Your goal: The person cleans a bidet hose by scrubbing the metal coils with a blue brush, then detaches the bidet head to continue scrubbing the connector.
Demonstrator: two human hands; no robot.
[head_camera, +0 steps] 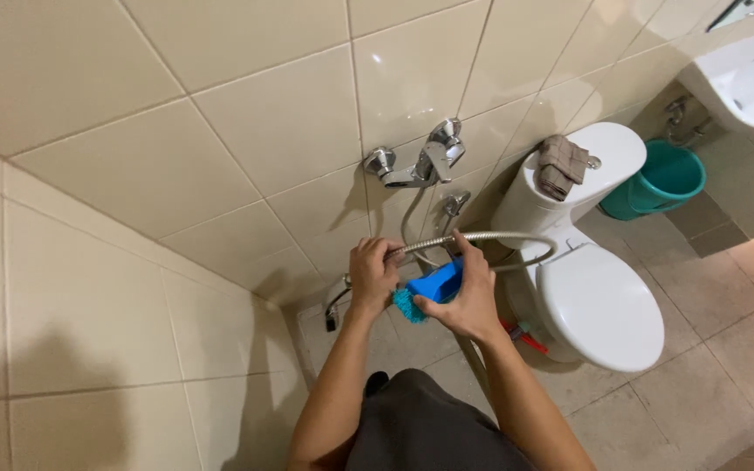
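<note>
Chrome shower hose runs from the wall mixer tap across both hands, in front of the tiled wall. The left hand has its fingers curled tight around the hose. The right hand pinches a blue sponge with a teal fuzzy edge against the hose, fingers pressed together. Just to the right stands a white toilet with a folded brown cloth on its tank; a teal bucket sits beyond

Left hand grips metal hose; right hand holds blue sponge.
</note>
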